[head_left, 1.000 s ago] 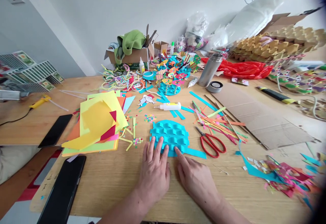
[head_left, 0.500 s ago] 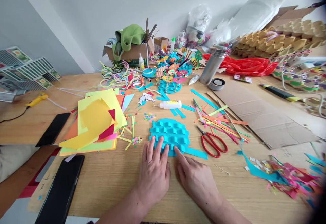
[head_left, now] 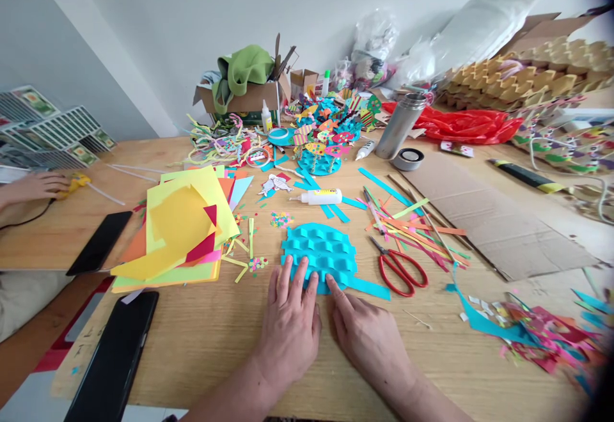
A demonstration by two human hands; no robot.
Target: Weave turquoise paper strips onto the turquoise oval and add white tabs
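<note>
Okay, so the tally: two hands on one blue paper piece (head_left: 320, 246), a left hand (head_left: 290, 336) and a right hand (head_left: 369, 332), plus one co-worker's hand (head_left: 52, 185) over on the left. Two black phones (head_left: 99, 243), one pair of scissors (head_left: 400, 268), one metal flask (head_left: 401, 125), one yellow glue gun (head_left: 73, 184), one red plastic bag (head_left: 463, 126), one flat cardboard sheet (head_left: 489, 217). Two white squeeze bottles (head_left: 322, 197), one lying and one standing, and one green-capped container (head_left: 325, 83). Loose paper strips (head_left: 417, 233)? Way too tangled to count, sorry
</note>
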